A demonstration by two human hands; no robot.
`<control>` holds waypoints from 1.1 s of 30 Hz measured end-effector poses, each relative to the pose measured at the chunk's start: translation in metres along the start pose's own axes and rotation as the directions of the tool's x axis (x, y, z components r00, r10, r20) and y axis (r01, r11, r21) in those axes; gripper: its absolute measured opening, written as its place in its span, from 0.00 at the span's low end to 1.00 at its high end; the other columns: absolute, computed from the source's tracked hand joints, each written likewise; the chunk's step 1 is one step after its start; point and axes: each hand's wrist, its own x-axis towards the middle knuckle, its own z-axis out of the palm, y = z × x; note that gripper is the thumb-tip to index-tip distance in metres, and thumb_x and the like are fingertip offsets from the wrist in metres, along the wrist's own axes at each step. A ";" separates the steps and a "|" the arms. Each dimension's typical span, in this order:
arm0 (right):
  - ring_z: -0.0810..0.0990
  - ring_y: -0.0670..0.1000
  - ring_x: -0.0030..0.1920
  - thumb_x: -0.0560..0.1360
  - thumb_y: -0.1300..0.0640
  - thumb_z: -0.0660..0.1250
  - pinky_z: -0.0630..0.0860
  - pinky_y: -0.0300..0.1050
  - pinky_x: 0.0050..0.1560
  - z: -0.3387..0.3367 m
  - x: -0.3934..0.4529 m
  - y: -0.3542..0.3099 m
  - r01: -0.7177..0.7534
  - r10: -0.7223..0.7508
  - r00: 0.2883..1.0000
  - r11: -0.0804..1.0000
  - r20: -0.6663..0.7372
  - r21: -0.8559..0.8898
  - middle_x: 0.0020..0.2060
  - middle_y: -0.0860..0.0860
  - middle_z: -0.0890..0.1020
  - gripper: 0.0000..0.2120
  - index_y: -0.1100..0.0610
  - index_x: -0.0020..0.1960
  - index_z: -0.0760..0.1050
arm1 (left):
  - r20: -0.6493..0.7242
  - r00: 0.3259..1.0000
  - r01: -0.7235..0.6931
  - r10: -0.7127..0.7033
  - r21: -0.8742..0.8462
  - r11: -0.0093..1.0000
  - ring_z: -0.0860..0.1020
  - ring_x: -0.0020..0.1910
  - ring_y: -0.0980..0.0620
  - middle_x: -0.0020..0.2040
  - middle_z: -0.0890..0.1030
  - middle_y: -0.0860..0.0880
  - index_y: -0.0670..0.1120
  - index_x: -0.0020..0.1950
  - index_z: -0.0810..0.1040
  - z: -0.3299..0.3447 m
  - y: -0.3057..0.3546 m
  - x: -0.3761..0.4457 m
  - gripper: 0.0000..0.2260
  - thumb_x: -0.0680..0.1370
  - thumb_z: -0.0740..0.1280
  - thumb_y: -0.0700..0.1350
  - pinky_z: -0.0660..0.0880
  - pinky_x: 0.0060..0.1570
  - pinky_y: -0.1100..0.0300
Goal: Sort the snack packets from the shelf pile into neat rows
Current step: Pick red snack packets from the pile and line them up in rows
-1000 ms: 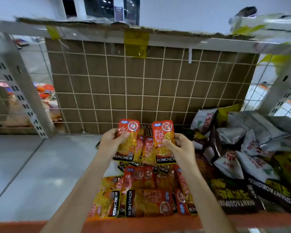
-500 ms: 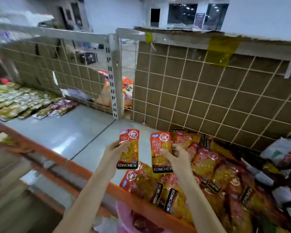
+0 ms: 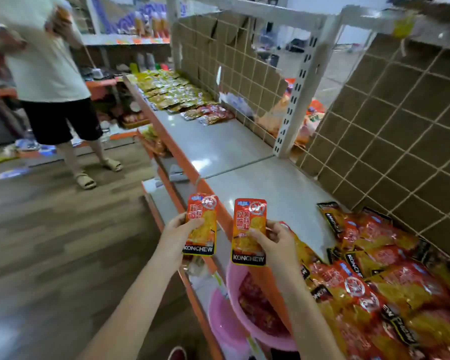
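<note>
A shop aisle with a dark wood-look floor (image 3: 50,242) runs along the open side of a long grey shelf (image 3: 247,183), the landmark here, which is edged in orange and split by a seam into two boards. Behind the shelf stands a brown backing crossed by a white wire grid (image 3: 400,120), carried on a white slotted upright (image 3: 296,92) that meets the shelf at its seam. Out on the floor, well away from the shelf's far end, a person in a pale shirt and dark shorts (image 3: 50,81) stands in sandals. At the shelf's far end lie flat rows of yellow and red packets (image 3: 177,97). On its near end, against the grid, sprawls the jumbled pile of red and orange snack packets (image 3: 374,281), many overlapping and turned at odd angles. Below the shelf's near front edge sit two pink plastic tubs (image 3: 231,320) holding more red packets. Over that front edge, the left hand (image 3: 177,235) grasps one KONCHEW packet (image 3: 202,224) upright by its side, and the right hand (image 3: 273,242) pinches a second, matching packet (image 3: 248,229) upright just beside it, the two not touching.
</note>
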 end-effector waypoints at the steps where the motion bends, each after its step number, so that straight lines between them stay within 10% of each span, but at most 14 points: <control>1: 0.81 0.44 0.33 0.73 0.68 0.69 0.76 0.34 0.31 0.011 -0.001 0.004 -0.001 0.001 0.999 1.000 0.041 -0.007 0.38 0.53 0.82 0.08 0.59 0.51 0.76 | -0.030 1.000 0.000 0.000 -0.013 1.000 0.81 0.28 0.50 0.33 0.83 0.46 0.40 0.48 0.78 -0.013 0.000 -0.003 0.05 0.74 0.66 0.34 0.77 0.28 0.61; 12: 0.84 0.48 0.42 0.72 0.65 0.70 0.79 0.42 0.42 0.137 0.026 0.010 0.016 0.000 0.968 0.998 0.252 -0.062 0.40 0.50 0.84 0.09 0.53 0.47 0.77 | -0.244 0.965 -0.105 0.093 -0.039 0.994 0.82 0.32 0.51 0.37 0.84 0.46 0.43 0.46 0.79 -0.124 0.042 0.017 0.04 0.75 0.67 0.36 0.77 0.36 0.59; 27: 0.80 0.42 0.43 0.74 0.59 0.69 0.74 0.30 0.33 0.312 0.091 0.020 0.001 0.024 0.967 0.995 0.255 -0.097 0.45 0.47 0.81 0.13 0.56 0.58 0.74 | -0.353 0.929 -0.121 0.108 -0.016 0.992 0.81 0.33 0.51 0.40 0.82 0.44 0.43 0.48 0.79 -0.274 0.121 0.110 0.04 0.74 0.68 0.36 0.76 0.38 0.58; 33: 0.82 0.50 0.48 0.75 0.59 0.68 0.77 0.42 0.43 0.342 0.134 0.018 -0.060 0.077 0.974 0.995 0.211 -0.085 0.50 0.51 0.82 0.13 0.54 0.59 0.72 | -0.349 0.935 -0.082 0.070 -0.018 0.996 0.81 0.39 0.46 0.43 0.82 0.42 0.40 0.54 0.78 -0.288 0.130 0.168 0.09 0.74 0.68 0.36 0.77 0.41 0.55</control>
